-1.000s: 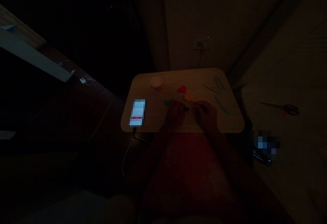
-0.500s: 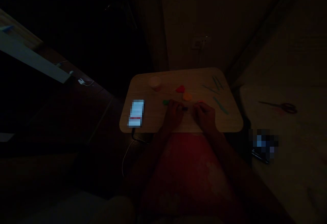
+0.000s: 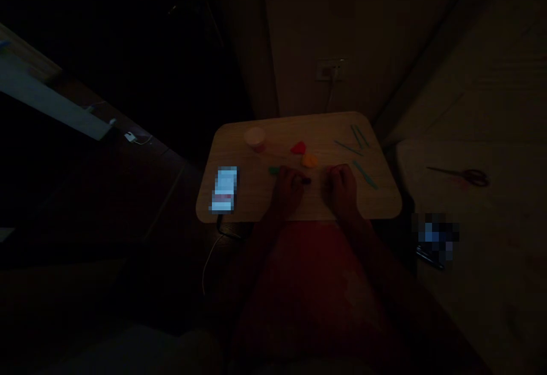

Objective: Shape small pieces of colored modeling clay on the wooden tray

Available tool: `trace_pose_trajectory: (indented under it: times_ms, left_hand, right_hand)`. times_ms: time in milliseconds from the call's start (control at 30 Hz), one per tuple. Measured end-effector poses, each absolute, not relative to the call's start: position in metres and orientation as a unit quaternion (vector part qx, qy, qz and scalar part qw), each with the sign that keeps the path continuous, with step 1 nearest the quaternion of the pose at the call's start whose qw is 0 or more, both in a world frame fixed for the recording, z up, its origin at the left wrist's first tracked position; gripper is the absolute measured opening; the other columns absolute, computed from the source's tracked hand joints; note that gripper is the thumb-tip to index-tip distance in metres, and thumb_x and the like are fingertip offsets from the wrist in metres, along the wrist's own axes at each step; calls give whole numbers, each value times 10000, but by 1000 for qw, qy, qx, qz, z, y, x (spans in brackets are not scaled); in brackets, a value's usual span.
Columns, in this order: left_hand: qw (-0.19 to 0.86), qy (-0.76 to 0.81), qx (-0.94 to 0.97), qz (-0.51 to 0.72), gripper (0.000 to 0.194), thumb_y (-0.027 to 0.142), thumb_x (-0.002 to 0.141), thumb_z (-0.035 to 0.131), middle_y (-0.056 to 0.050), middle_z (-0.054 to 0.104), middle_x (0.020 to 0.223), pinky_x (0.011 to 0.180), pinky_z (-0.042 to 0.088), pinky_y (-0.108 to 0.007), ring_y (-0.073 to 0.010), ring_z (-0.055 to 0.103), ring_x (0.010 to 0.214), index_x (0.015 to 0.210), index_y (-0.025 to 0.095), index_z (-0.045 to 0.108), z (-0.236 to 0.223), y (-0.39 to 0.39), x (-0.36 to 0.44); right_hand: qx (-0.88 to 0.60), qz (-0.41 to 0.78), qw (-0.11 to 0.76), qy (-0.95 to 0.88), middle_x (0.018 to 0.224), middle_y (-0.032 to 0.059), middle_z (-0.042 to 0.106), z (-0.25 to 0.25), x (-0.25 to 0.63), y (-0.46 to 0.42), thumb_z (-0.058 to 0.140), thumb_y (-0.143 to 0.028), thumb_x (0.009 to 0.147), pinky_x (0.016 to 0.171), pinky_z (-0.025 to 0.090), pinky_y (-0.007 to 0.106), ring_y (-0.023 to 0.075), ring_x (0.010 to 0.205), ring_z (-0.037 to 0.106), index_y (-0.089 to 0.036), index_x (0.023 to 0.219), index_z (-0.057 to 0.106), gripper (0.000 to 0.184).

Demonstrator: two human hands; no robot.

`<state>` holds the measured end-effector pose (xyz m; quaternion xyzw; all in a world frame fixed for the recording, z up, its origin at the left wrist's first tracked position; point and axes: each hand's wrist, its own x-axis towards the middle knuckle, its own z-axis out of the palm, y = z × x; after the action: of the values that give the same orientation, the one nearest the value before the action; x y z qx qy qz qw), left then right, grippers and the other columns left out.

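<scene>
On a pale wooden lap table point(image 3: 256, 204), my left hand point(image 3: 288, 191) has its fingertips closed around a small dark piece point(image 3: 306, 180). The dim light hides most of that piece. My right hand point(image 3: 342, 190) rests fingers-down a short way to the right, beside a small red bit point(image 3: 330, 168). Whether it holds anything, I cannot tell. Beyond the hands lie a green lump of clay point(image 3: 274, 170), a red heart-shaped piece point(image 3: 298, 147) and an orange piece point(image 3: 309, 160). Several thin teal sticks point(image 3: 358, 147) lie at the right.
A pale cup point(image 3: 255, 139) stands at the table's back left. A lit phone point(image 3: 224, 190) lies at the left, with its cable point(image 3: 217, 224) dropping off the front edge. Scissors point(image 3: 457, 176) and a blurred object point(image 3: 436, 238) lie on a bed at the right.
My right hand has drawn slightly away from my left, widening the gap between them. The whole scene has shifted a little left in view.
</scene>
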<state>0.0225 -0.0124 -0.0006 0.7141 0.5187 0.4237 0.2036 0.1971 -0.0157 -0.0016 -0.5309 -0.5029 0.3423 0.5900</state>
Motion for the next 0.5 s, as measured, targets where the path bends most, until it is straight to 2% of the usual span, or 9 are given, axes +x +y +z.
trace_pose_trajectory:
  times_ms: [133,333,500]
  left_hand:
    - [204,518,716,421,142,104,900,583,-61,555,1058,973,508,-407,-224,583,1011,984,215,614,-1,-12,22]
    - [210,514,716,423,165,84,885,588,-65,551,1058,964,509,-404,-221,582,1001,989,209,612,0,-13,22]
    - [212,506,715,434,161,86,884,581,-61,549,1048,963,506,-395,-217,579,994,986,207,608,1,-13,22]
  right_hand:
    - [-523,363,569,-521,708,-12,601,-2,196,-16,583,-432,934,571,432,283,156,606,538,-227,915,621,209]
    - [-508,381,564,-528,917,51,750,2,195,-18,515,-418,972,578,484,302,142,568,590,-217,1047,726,301]
    - [-517,362,556,-541,788,39,740,7,195,-17,516,-388,966,627,511,322,164,606,623,-206,949,748,296]
